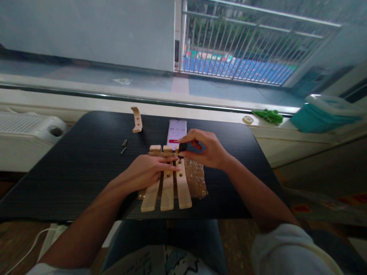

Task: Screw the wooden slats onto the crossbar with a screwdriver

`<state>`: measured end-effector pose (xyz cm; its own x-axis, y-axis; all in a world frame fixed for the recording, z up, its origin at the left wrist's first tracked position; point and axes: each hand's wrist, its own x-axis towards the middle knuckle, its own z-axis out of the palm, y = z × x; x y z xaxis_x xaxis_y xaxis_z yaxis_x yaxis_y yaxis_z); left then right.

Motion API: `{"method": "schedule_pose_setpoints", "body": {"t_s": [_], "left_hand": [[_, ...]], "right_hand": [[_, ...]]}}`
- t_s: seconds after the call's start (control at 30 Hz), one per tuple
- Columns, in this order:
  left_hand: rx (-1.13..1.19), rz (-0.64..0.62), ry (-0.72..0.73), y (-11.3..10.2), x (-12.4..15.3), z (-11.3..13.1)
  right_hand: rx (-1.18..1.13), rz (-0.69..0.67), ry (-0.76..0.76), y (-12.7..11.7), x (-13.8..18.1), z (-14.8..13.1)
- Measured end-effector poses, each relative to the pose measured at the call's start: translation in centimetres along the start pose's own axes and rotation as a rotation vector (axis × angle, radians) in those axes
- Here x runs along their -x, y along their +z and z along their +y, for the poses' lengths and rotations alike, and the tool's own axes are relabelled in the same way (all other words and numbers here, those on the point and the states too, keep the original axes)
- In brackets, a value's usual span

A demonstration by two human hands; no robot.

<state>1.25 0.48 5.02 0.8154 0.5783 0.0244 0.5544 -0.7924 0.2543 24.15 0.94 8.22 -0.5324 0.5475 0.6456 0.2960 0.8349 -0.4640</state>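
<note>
Side by side lie three pale wooden pieces with drilled holes and upturned far ends: a left piece (pixel 150 196), a middle piece (pixel 167 194) and a right piece (pixel 184 193). They rest on a brown, wrapped slab (pixel 196 177). My left hand (pixel 146 170) lies across them, fingers stretched out and fingertips on the right piece. Between thumb and fingers, my right hand (pixel 208 149) pinches a short black object (pixel 182 147) over the far hole of the right piece. Its lower end is too small to make out.
A similar curved wooden piece (pixel 137 120) stands farther back on the black table (pixel 86 164). Small metal parts (pixel 124 147) lie nearby. Behind my hands is a phone (pixel 176 130) showing a timer. Tape (pixel 247 120), a green cloth (pixel 268 115) and a turquoise container (pixel 311 116) sit on the sill.
</note>
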Motion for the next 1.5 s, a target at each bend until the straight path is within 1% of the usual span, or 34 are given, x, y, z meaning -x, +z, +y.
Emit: {"method": "schedule_pose_setpoints", "body": {"t_s": [0.2, 0.33, 0.57, 0.7, 0.83, 0.93, 1.07, 1.13, 1.33, 1.5], "left_hand": [[0.004, 0.002, 0.002, 0.1, 0.0, 0.0], [-0.007, 0.011, 0.009, 0.2, 0.0, -0.2], [-0.024, 0.008, -0.005, 0.2, -0.1, 0.0], [-0.024, 0.001, -0.004, 0.1, -0.1, 0.0], [-0.011, -0.008, -0.006, 0.1, -0.1, -0.1], [-0.010, -0.011, -0.007, 0.2, -0.1, -0.1], [-0.014, 0.007, 0.001, 0.3, 0.0, -0.1], [-0.017, 0.010, 0.004, 0.3, 0.0, -0.1], [0.000, 0.005, -0.001, 0.3, 0.0, -0.1], [0.018, 0.009, 0.016, 0.4, 0.1, -0.3]], "right_hand": [[0.110, 0.022, 0.027, 0.2, 0.1, -0.4], [0.157, 0.010, 0.047, 0.3, 0.0, -0.8], [0.058, 0.023, -0.068, 0.4, -0.1, 0.0], [-0.029, -0.027, -0.096, 0.1, -0.1, 0.4], [-0.084, -0.074, -0.078, -0.2, -0.2, 0.5], [-0.172, -0.105, -0.056, -0.3, -0.2, 0.4], [-0.230, -0.140, 0.017, -0.4, -0.1, 0.4], [-0.232, -0.144, 0.038, -0.5, -0.1, 0.4], [-0.215, -0.159, 0.038, -0.7, -0.3, 0.2], [-0.153, -0.124, 0.086, -0.8, -0.2, 0.2]]}}
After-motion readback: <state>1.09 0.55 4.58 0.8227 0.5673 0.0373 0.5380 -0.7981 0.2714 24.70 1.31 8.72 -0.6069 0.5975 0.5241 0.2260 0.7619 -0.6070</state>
